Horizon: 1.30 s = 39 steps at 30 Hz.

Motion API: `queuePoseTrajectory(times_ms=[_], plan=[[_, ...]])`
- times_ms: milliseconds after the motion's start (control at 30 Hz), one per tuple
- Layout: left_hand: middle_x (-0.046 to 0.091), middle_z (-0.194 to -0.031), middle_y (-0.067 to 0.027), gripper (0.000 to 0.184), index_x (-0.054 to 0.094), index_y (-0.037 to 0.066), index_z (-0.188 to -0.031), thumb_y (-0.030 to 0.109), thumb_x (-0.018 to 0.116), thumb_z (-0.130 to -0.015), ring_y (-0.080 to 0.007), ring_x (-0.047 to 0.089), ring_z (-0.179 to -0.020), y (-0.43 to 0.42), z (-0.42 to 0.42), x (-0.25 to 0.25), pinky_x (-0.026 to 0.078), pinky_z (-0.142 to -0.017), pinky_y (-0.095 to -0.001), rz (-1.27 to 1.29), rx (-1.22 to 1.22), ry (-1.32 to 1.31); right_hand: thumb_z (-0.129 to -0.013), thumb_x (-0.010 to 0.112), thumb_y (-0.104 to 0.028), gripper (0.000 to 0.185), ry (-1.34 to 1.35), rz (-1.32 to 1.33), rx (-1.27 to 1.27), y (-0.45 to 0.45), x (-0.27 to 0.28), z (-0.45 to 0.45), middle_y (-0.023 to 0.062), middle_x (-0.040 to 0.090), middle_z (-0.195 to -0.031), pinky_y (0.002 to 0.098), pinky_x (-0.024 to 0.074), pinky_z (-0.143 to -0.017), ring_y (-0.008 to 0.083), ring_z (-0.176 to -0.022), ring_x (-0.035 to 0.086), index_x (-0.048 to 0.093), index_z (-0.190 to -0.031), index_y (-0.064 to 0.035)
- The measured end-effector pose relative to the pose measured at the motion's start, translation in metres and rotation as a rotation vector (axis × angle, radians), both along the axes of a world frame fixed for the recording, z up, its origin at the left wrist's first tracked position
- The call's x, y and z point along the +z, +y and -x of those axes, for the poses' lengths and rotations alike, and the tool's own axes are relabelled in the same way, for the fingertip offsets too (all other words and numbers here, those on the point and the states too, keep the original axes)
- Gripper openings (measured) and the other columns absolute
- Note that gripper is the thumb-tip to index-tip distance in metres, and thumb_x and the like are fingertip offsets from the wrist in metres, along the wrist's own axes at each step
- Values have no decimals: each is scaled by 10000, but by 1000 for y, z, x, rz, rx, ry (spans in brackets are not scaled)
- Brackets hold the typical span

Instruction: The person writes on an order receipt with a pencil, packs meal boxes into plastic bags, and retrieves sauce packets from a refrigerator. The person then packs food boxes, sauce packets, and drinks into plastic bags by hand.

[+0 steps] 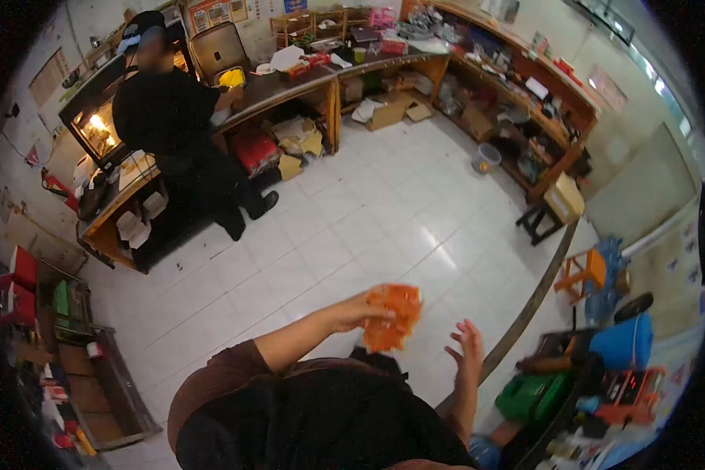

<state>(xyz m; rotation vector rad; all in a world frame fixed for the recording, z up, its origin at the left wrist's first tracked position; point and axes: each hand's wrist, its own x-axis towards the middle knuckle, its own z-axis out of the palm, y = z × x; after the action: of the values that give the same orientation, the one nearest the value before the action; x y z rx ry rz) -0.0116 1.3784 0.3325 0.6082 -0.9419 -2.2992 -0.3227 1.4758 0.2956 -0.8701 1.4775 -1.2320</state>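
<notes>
My left hand (354, 311) grips an orange, glossy, see-through packet (393, 319) in front of my body. Its contents cannot be made out. To the right, my right hand (468, 349) is raised with its fingers apart, holding nothing and not touching the packet. Below both hands shows my own black and brown clothing (321, 415).
Another person (168, 117) in dark clothes stands at the counter (282, 88) at the back left. A stool with a box (564, 200), an orange stool (583, 274), a blue bucket (625, 342) and a green container (531, 396) line the right side.
</notes>
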Motion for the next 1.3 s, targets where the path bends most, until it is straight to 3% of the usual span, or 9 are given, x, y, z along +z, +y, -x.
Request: queuePoseTrajectory(times_ms=[100,200,400,533,567,700,900,1100,1300], plan=[[572,-1367,-86,727,391,82,-1486,135,767,-866,-205,533,-1289,-88,17,-27,459,-1073,-393,-12,-39,32,-871,681,5,497,216,248,379,-135,47,-48,87,537,-1373,303,551,-847,190,-1140,586,558,-1349,-61],[576,-1356,-106,723,385,63,-1481,118,764,-867,-215,536,-1294,-165,23,-36,454,-1089,-402,-47,-77,-4,-848,771,-106,455,645,288,819,-277,79,-72,94,605,-1141,305,550,-809,204,-982,629,605,-1271,-95],[595,-1329,-99,733,371,53,-1493,142,751,-874,-192,607,-1206,-300,-34,-16,556,-923,-310,-92,322,-157,-817,811,-217,461,671,442,1249,-506,95,-156,137,642,-1117,373,544,-784,279,-948,651,642,-1230,-102],[611,-1294,-103,726,398,89,-1485,140,775,-867,-224,603,-1224,-378,-65,-47,518,-1028,-386,-229,579,-4,-823,791,-204,285,610,355,1502,-630,95,-223,133,722,-956,393,548,-763,333,-823,677,680,-1040,-58],[590,-1306,-104,721,394,89,-1482,120,773,-870,-239,589,-1243,-401,-76,-44,488,-1067,-404,-248,587,32,-851,770,-166,196,583,427,1467,-654,97,-237,101,711,-800,356,558,-751,275,-749,689,664,-947,-32],[528,-1369,-101,691,392,100,-1452,99,763,-869,-237,535,-1284,-529,-121,-49,447,-1096,-417,-132,602,98,-899,738,-126,139,255,304,1189,-773,74,-266,76,698,-841,309,554,-762,157,-815,683,635,-939,-42],[538,-1328,-69,698,382,135,-1433,135,779,-859,-226,525,-1268,-767,-171,-32,439,-1094,-405,-35,408,132,-959,666,-100,137,-475,53,402,-941,84,-231,81,646,-1123,366,575,-864,207,-1009,661,575,-1052,-59],[540,-1339,-61,645,406,166,-1416,158,757,-875,-228,550,-1259,-966,-174,-13,457,-1085,-418,-122,465,143,-957,653,-104,414,-302,-31,62,-1056,18,-143,173,612,-1235,361,582,-866,263,-1097,649,519,-1339,-18],[556,-1366,-72,654,399,180,-1449,199,747,-895,-242,569,-1269,-1119,-202,-38,485,-1069,-447,-205,689,218,-979,663,-182,289,-407,-187,93,-1214,-42,-132,134,661,-1122,346,586,-827,225,-965,663,637,-1175,30]])
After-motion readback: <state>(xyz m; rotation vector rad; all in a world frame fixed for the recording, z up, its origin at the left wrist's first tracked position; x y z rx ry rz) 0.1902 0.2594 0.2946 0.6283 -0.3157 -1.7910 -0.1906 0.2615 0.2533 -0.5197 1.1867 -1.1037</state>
